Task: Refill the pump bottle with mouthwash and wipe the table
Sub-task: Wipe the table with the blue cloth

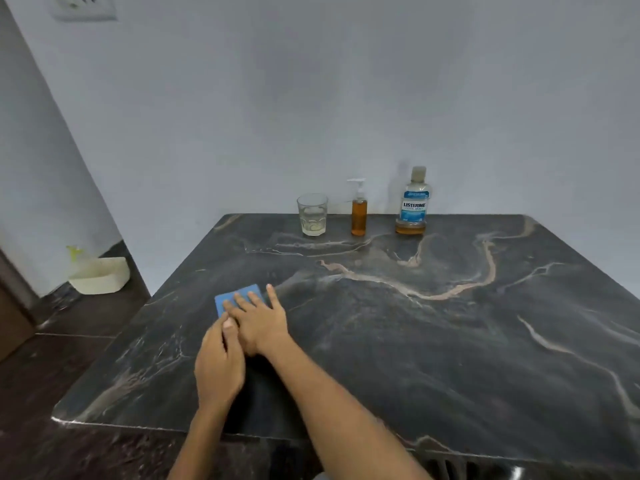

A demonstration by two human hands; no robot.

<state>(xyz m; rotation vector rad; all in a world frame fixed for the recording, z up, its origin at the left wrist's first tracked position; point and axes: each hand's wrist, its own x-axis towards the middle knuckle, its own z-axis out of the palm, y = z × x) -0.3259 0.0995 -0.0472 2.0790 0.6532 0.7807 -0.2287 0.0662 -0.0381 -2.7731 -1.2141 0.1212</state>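
Note:
A blue cloth [231, 296] lies flat on the dark marble table [433, 341], left of centre. My right hand [259, 322] presses on it with fingers spread. My left hand [219, 365] rests beside it, its thumb touching the cloth's near edge and the right hand. At the table's far edge stand a pump bottle [359, 213] holding amber liquid with a white pump, and a Listerine mouthwash bottle [414, 202], capped, with a little amber liquid at the bottom.
A glass [312, 214] with pale liquid stands left of the pump bottle. A white wall rises right behind the table. On the floor at the left sits a pale basin [100, 275] near a wooden door edge.

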